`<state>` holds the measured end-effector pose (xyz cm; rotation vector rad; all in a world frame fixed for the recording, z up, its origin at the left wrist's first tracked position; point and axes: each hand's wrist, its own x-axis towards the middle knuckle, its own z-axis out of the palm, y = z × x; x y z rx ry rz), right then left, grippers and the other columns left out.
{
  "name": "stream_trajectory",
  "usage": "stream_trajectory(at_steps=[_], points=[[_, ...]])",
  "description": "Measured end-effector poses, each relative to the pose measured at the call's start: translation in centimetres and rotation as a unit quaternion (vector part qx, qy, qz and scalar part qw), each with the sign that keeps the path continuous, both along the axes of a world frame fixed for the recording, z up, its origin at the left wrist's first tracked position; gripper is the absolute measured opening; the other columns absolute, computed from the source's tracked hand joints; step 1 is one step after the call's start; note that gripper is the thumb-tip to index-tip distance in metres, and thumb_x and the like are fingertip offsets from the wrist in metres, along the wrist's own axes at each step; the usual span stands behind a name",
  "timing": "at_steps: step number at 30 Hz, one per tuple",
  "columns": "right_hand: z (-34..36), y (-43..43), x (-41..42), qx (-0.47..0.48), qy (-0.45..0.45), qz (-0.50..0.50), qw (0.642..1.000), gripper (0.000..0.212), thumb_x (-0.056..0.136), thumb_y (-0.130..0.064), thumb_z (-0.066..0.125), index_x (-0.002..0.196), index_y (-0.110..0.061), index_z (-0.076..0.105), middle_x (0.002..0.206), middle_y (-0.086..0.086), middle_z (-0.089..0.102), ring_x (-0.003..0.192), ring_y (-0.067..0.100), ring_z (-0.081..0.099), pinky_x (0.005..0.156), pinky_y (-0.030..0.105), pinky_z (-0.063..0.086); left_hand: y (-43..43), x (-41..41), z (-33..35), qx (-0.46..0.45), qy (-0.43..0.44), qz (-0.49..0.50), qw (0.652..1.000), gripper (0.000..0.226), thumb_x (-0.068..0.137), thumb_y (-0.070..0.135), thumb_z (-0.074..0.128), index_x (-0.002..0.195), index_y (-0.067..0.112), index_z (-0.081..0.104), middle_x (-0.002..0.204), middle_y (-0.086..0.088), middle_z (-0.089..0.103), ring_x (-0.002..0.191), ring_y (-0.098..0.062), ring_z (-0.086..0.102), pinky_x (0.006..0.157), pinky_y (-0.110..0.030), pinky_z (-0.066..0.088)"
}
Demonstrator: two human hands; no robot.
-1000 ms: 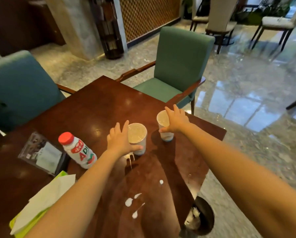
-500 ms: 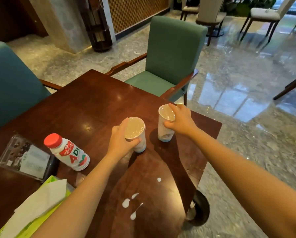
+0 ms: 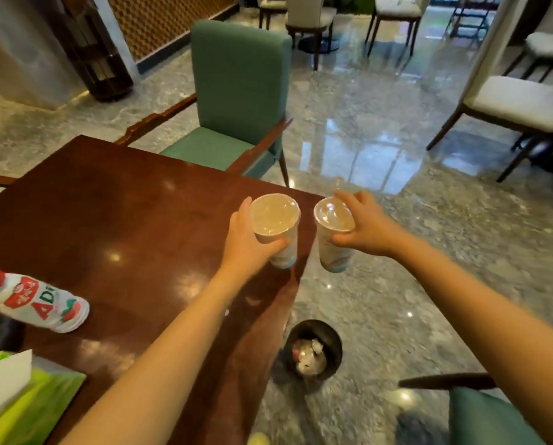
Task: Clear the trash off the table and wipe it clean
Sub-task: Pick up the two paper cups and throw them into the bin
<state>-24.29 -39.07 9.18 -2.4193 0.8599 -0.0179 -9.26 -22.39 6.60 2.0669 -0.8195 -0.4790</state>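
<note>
Plastic cups gripped: left cup (image 3: 276, 226) in left hand (image 3: 247, 242), right cup (image 3: 332, 232) in right hand (image 3: 363, 228).

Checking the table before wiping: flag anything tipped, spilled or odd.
The red-capped bottle near the left edge of the table leans well over rather than standing straight. A small pale spot beside the left forearm may be spilled liquid. Nothing else stands out.

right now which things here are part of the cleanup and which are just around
Part of the job:
left hand holding a cup
right hand holding a second cup
bottle
bin
tissue box
table

Just around:
green armchair
white chairs
</note>
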Motion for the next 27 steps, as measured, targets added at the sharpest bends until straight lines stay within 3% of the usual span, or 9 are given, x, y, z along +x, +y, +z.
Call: stream_trajectory(at_steps=[4, 7, 11, 17, 23, 27], points=[[-4.2, -1.8, -6.0, 0.028, 0.026, -0.050, 0.998, 0.099, 0.072, -0.027, 0.076, 0.148, -0.012, 0.014, 0.144, 0.015, 0.022, 0.131, 0.033, 0.034, 0.106, 0.037, 0.033, -2.3, -6.1, -4.6, 0.014, 0.018, -0.040, 0.999, 0.090, 0.064, 0.025, 0.081, 0.137, 0.012, 0.031, 0.134, -0.010, 0.039, 0.123, -0.022, 0.040, 0.083, -0.011, 0.025], [-8.6, -2.1, -8.8, 0.067, 0.047, -0.063, 0.995, 0.103, 0.071, -0.023, 0.077, 0.148, -0.009, 0.011, 0.146, 0.015, 0.018, 0.135, 0.031, 0.027, 0.110, 0.034, 0.028, -3.7, -9.5, -8.5, 0.037, 0.036, -0.083, 0.995, 0.076, 0.062, 0.023, 0.078, 0.126, 0.014, 0.038, 0.122, -0.009, 0.043, 0.113, -0.021, 0.042, 0.074, -0.013, 0.028], [-14.8, -2.1, -10.8, 0.104, 0.058, -0.077, 0.990, 0.103, 0.071, -0.022, 0.075, 0.149, -0.010, 0.009, 0.147, 0.013, 0.016, 0.134, 0.029, 0.031, 0.104, 0.029, 0.033, -4.5, -13.2, -13.5, 0.066, 0.064, -0.098, 0.991, 0.080, 0.067, 0.025, 0.075, 0.133, 0.017, 0.030, 0.129, -0.005, 0.033, 0.112, -0.018, 0.042, 0.087, -0.027, 0.037], [-25.7, -1.4, -12.4, 0.132, 0.088, -0.078, 0.984, 0.104, 0.071, -0.030, 0.075, 0.149, -0.008, 0.009, 0.147, 0.012, 0.016, 0.134, 0.029, 0.028, 0.108, 0.032, 0.031, -3.5, -15.4, -23.8, 0.145, 0.104, -0.017, 0.984, 0.086, 0.070, 0.025, 0.076, 0.138, 0.015, 0.026, 0.135, -0.009, 0.031, 0.126, -0.024, 0.038, 0.090, -0.023, 0.032], [-37.3, 0.9, -12.5, 0.159, 0.096, -0.102, 0.977, 0.108, 0.063, -0.047, 0.068, 0.147, -0.003, 0.016, 0.145, 0.016, 0.024, 0.132, 0.033, 0.033, 0.108, 0.034, 0.032, -2.6, -14.9, -34.0, 0.227, 0.135, 0.066, 0.962, 0.095, 0.068, 0.027, 0.078, 0.143, 0.012, 0.021, 0.138, -0.013, 0.029, 0.128, -0.031, 0.038, 0.096, -0.035, 0.038], [-42.3, 2.7, -12.5, 0.159, 0.094, -0.082, 0.979, 0.101, 0.070, -0.040, 0.072, 0.148, -0.011, 0.015, 0.144, 0.012, 0.024, 0.130, 0.031, 0.035, 0.106, 0.036, 0.036, -2.1, -14.5, -37.6, 0.222, 0.121, 0.071, 0.965, 0.096, 0.065, 0.029, 0.080, 0.142, 0.010, 0.024, 0.137, -0.012, 0.031, 0.128, -0.028, 0.038, 0.095, -0.032, 0.036]])
